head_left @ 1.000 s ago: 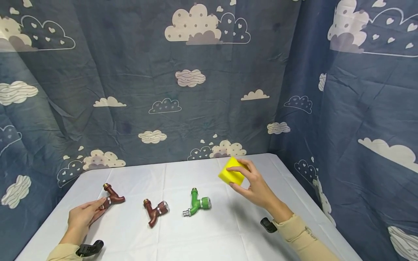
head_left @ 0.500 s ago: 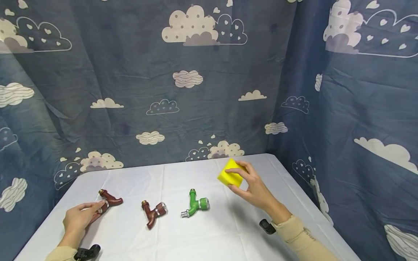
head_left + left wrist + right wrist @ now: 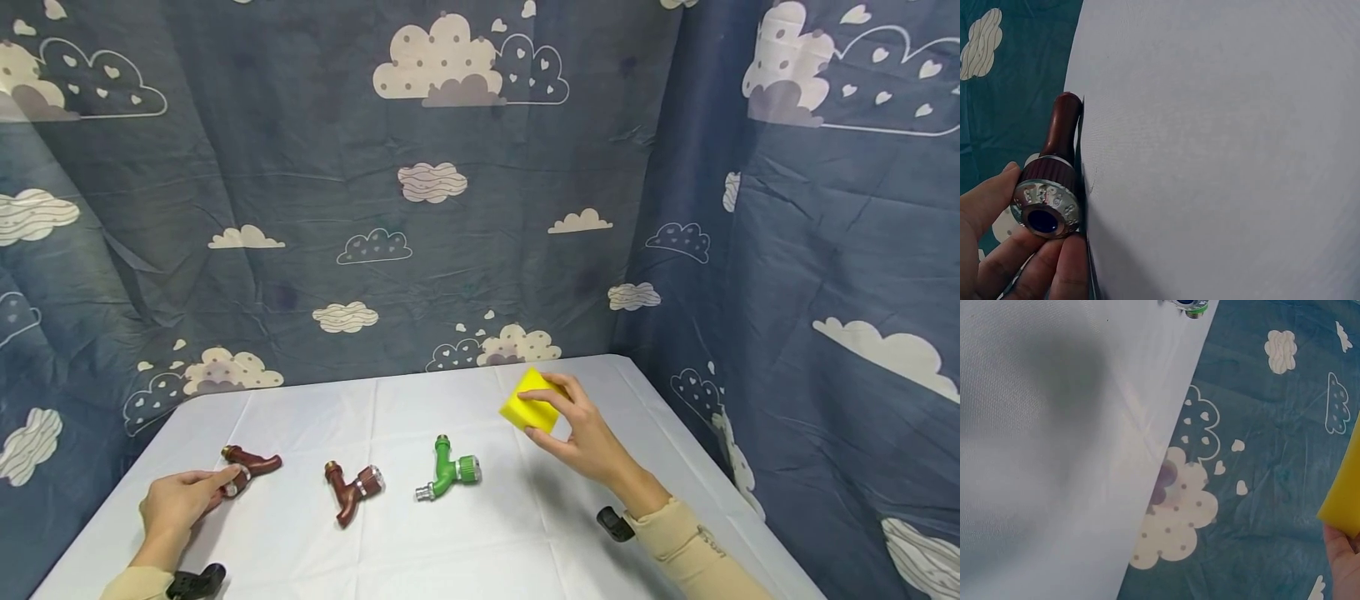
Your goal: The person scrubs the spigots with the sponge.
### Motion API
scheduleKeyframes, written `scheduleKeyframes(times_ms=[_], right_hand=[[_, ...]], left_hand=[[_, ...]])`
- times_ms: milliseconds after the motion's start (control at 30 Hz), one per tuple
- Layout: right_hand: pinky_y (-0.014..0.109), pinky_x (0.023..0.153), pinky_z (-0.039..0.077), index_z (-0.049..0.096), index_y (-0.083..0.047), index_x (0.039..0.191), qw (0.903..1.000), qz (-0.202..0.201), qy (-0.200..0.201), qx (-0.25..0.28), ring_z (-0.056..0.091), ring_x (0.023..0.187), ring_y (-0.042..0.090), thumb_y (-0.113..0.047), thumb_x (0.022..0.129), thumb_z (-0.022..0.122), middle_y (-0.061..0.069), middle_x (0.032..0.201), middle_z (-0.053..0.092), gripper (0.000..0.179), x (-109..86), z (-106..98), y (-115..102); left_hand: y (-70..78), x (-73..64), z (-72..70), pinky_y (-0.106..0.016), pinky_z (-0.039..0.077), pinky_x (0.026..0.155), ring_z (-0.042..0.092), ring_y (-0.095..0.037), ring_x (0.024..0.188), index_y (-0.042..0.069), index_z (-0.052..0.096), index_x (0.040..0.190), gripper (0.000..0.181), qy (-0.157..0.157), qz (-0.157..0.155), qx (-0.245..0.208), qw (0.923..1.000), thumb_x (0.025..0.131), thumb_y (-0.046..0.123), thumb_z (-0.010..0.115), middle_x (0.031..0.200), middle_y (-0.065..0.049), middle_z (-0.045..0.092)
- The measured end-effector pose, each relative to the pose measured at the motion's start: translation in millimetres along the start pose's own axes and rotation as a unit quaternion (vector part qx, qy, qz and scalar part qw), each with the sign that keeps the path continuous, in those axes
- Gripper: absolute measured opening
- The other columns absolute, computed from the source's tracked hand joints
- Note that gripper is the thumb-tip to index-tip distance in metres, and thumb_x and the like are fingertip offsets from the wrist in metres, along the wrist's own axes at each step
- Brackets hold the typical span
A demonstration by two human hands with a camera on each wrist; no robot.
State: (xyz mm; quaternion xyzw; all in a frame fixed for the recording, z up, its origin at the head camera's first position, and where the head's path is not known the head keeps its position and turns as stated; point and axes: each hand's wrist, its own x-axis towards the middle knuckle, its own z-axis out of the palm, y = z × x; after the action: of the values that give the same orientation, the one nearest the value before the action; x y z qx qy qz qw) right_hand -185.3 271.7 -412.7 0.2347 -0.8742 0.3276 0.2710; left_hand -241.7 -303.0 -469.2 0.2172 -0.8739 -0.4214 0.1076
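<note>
My left hand (image 3: 176,507) grips a dark red-brown tap (image 3: 251,463) by its knob end at the table's left side. In the left wrist view the tap's silver-ringed knob (image 3: 1046,209) faces the camera, with thumb and fingers around it. Over the right part of the table, my right hand (image 3: 588,433) pinches a yellow sponge (image 3: 531,402) between thumb and fingers. Only the sponge's edge (image 3: 1344,494) and a fingertip show in the right wrist view. Between the hands lie a second red-brown tap (image 3: 348,493) and a green tap (image 3: 446,472) with a silver nozzle.
A white cloth covers the table (image 3: 450,558). Dark blue curtains (image 3: 480,275) with a cloud print hang behind it and along both sides. Black wrist cameras (image 3: 615,523) sit at both beige sleeves (image 3: 690,550).
The held tap has turned in my left hand, its brass-threaded end swinging left and toward me. My left hand has shifted slightly left. The right hand and sponge stay almost still.
</note>
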Motion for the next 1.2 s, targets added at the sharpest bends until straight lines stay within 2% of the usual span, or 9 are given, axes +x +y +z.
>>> scheduleKeyframes(times_ms=[100, 200, 300, 367, 533, 633, 733, 967, 1200], right_hand=[[0.052, 0.103, 0.062, 0.072, -0.022, 0.134, 1.0000, -0.004, -0.001, 0.001, 0.058, 0.136, 0.036, -0.014, 0.090, 0.087, 0.016, 0.155, 0.050, 0.047, 3.2, -1.2, -0.7], [0.052, 0.104, 0.061, 0.072, -0.022, 0.133, 1.0000, -0.009, -0.002, 0.003, 0.058, 0.137, 0.036, -0.013, 0.090, 0.087, 0.015, 0.155, 0.050, 0.046, 7.1, -2.0, -2.0], [0.052, 0.104, 0.061, 0.073, -0.021, 0.133, 0.9999, -0.015, -0.002, 0.004, 0.058, 0.137, 0.036, -0.014, 0.090, 0.087, 0.016, 0.155, 0.050, 0.046, 8.9, -2.0, -2.9], [0.053, 0.104, 0.061, 0.073, -0.022, 0.133, 0.9999, -0.014, -0.003, 0.003, 0.058, 0.137, 0.036, -0.014, 0.090, 0.087, 0.015, 0.155, 0.050, 0.046, 8.9, -1.8, -2.9], [0.053, 0.104, 0.061, 0.072, -0.021, 0.133, 1.0000, -0.009, -0.003, 0.002, 0.059, 0.136, 0.036, -0.014, 0.090, 0.087, 0.016, 0.155, 0.050, 0.046, 8.2, -2.6, -2.1], [0.054, 0.104, 0.061, 0.072, -0.020, 0.133, 1.0000, -0.008, -0.001, 0.001, 0.059, 0.136, 0.036, -0.013, 0.090, 0.087, 0.016, 0.155, 0.050, 0.046, 8.0, -3.3, -2.1], [0.054, 0.104, 0.061, 0.073, -0.020, 0.133, 1.0000, -0.007, -0.001, 0.000, 0.059, 0.136, 0.036, -0.013, 0.090, 0.087, 0.016, 0.154, 0.050, 0.046, 8.0, -3.2, -2.1], [0.054, 0.103, 0.062, 0.073, -0.020, 0.133, 1.0000, -0.006, -0.005, -0.001, 0.059, 0.136, 0.036, -0.014, 0.090, 0.087, 0.016, 0.154, 0.050, 0.046, 5.8, -0.8, -3.4], [0.053, 0.103, 0.062, 0.073, -0.021, 0.132, 1.0000, -0.006, -0.006, -0.002, 0.059, 0.135, 0.037, -0.013, 0.089, 0.087, 0.016, 0.154, 0.050, 0.046, 1.8, 3.4, -4.1]], left_hand=[[-1.9, 1.1, -2.0, -0.036, 0.047, 0.073, 0.065, -0.006, 0.059, -0.004, 0.082, 0.096, 0.052, -0.011, 0.002, 0.014, 0.9998, 0.087, 0.047, 0.087, 0.056, 0.004, 0.072], [-2.7, 3.3, -3.8, -0.028, 0.045, 0.060, 0.065, -0.007, 0.057, -0.004, 0.082, 0.095, 0.052, -0.024, 0.002, 0.021, 0.9995, 0.088, 0.047, 0.086, 0.057, 0.005, 0.071], [-2.2, 5.2, -5.5, -0.026, 0.043, 0.052, 0.063, -0.010, 0.054, -0.005, 0.080, 0.096, 0.050, -0.035, 0.008, 0.029, 0.9989, 0.090, 0.045, 0.084, 0.057, 0.006, 0.068], [0.7, 5.5, -6.8, -0.030, 0.042, 0.056, 0.063, -0.016, 0.060, -0.005, 0.079, 0.097, 0.049, -0.036, 0.021, 0.050, 0.9979, 0.091, 0.044, 0.083, 0.061, 0.000, 0.070], [19.7, 3.6, -8.1, -0.049, 0.045, 0.077, 0.064, -0.047, 0.095, -0.009, 0.076, 0.105, 0.046, -0.010, 0.098, 0.101, 0.9901, 0.093, 0.035, 0.079, 0.094, -0.028, 0.076], [38.2, 0.9, -6.3, -0.060, 0.043, 0.090, 0.064, -0.053, 0.106, -0.010, 0.074, 0.112, 0.042, 0.001, 0.154, 0.108, 0.9823, 0.094, 0.028, 0.078, 0.104, -0.031, 0.076], [57.9, -3.3, -3.1, -0.060, 0.048, 0.090, 0.069, -0.049, 0.104, -0.007, 0.074, 0.118, 0.039, -0.010, 0.200, 0.105, 0.9741, 0.095, 0.024, 0.078, 0.105, -0.027, 0.078], [91.3, -8.2, 13.1, -0.039, 0.061, 0.074, 0.076, -0.037, 0.102, 0.001, 0.074, 0.127, 0.037, -0.102, 0.275, 0.097, 0.9511, 0.098, 0.024, 0.079, 0.114, -0.021, 0.079], [100.2, -3.2, 38.6, -0.041, 0.067, 0.078, 0.078, -0.036, 0.102, 0.002, 0.075, 0.126, 0.030, -0.206, 0.311, 0.079, 0.9245, 0.097, 0.009, 0.076, 0.119, -0.025, 0.078]])
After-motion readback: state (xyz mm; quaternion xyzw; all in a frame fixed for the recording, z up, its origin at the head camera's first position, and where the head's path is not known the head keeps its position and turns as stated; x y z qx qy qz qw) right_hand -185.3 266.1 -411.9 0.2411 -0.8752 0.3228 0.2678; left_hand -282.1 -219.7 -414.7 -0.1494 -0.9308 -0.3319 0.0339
